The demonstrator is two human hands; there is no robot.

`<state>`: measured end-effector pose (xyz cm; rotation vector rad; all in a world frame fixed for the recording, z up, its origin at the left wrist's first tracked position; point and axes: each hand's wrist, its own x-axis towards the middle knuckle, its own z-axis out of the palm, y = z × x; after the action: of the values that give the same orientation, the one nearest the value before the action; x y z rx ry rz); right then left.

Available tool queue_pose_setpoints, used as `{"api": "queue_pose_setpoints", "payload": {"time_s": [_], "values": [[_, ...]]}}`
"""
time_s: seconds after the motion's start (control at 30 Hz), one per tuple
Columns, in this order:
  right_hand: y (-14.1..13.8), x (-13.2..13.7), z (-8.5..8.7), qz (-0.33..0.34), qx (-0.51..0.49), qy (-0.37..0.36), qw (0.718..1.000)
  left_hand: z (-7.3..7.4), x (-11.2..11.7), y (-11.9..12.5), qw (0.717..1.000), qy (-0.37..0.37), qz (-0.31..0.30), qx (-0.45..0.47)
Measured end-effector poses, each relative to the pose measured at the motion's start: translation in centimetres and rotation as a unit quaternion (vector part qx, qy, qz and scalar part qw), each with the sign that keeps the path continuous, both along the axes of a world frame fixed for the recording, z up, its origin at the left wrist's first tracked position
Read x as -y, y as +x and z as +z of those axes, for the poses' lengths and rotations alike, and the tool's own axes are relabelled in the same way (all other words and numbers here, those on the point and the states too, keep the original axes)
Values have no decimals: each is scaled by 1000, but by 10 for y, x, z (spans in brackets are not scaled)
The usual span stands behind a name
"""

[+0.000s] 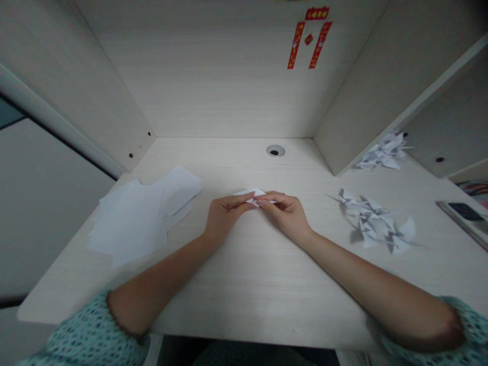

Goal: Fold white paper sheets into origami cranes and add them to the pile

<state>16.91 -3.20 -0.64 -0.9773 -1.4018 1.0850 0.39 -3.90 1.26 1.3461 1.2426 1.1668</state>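
Observation:
Close together at the middle of the desk, both my hands pinch one small piece of folded white paper (254, 192). My left hand (227, 211) grips its left side between thumb and fingers. From the other side, my right hand (287, 211) holds it with thumb and index finger meeting near the centre. Fingers cover much of the paper, so its exact folded shape is hidden. Loose white paper sheets (133, 218) lie overlapping to the left of my left hand. Several folded white paper cranes (375, 218) sit to the right of my right hand.
More folded paper pieces (387, 151) are heaped behind the upright divider panel (362, 101) at the right. A phone (465, 216) lies at the right edge. A round cable hole (275, 150) is set at the desk's back. Red paper decorations (308, 39) hang on the back panel.

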Motion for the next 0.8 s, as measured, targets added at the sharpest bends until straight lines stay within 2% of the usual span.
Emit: {"api": "queue_pose_setpoints", "payload": {"time_s": [0.2, 0.33, 0.4, 0.53, 0.8], "values": [[-1, 1, -2, -19, -7, -5, 1000, 1, 1, 1, 1000, 17, -7, -20], [1, 1, 1, -60, 16, 21, 998, 0, 0, 1, 1000, 6, -7, -15], [2, 0, 2, -76, 28, 11, 997, -1, -1, 0, 1000, -1, -9, -6], [2, -1, 3, -79, 25, -15, 996, -2, -4, -2, 999, -13, -29, 8], [1, 0, 4, -79, 33, 23, 996, 2, -5, -3, 999, -22, -28, 24]]}}
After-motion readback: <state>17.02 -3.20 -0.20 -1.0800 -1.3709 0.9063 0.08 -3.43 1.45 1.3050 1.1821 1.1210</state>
